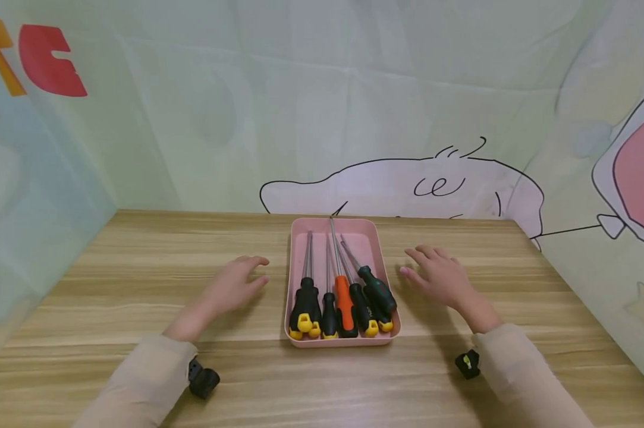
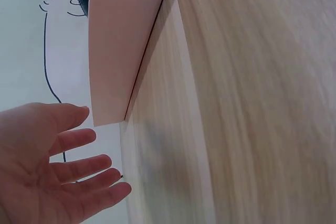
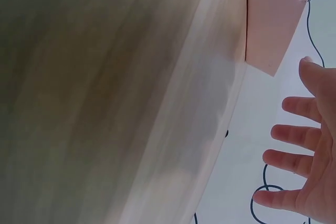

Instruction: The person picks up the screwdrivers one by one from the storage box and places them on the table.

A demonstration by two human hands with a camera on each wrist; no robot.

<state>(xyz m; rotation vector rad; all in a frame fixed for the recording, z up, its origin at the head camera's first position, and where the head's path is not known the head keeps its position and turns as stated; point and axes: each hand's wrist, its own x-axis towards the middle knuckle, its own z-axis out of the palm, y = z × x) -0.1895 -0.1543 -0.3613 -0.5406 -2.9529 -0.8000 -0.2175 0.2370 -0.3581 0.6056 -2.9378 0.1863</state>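
Observation:
A pink tray (image 1: 372,232) lies on the table, filled with several screwdrivers whose shafts point away from me. Most handles are black with yellow ends, such as the screwdriver (image 1: 329,315) near the middle. One is an orange and black screwdriver (image 1: 345,303), and at the right lies a dark green screwdriver (image 1: 377,290). My left hand (image 1: 236,285) is held over the table left of the tray, fingers spread and holding nothing. On the other side, my right hand (image 1: 439,276) hovers with spread fingers, also apart from the tray. Both wrist views show the palms bare beside the tray's side wall.
The wood-grain table (image 1: 193,238) reaches back to a pale printed cloth wall (image 1: 322,107) with cartoon drawings. A small black camera (image 1: 203,379) is strapped at the left wrist, and another camera (image 1: 467,364) at the right.

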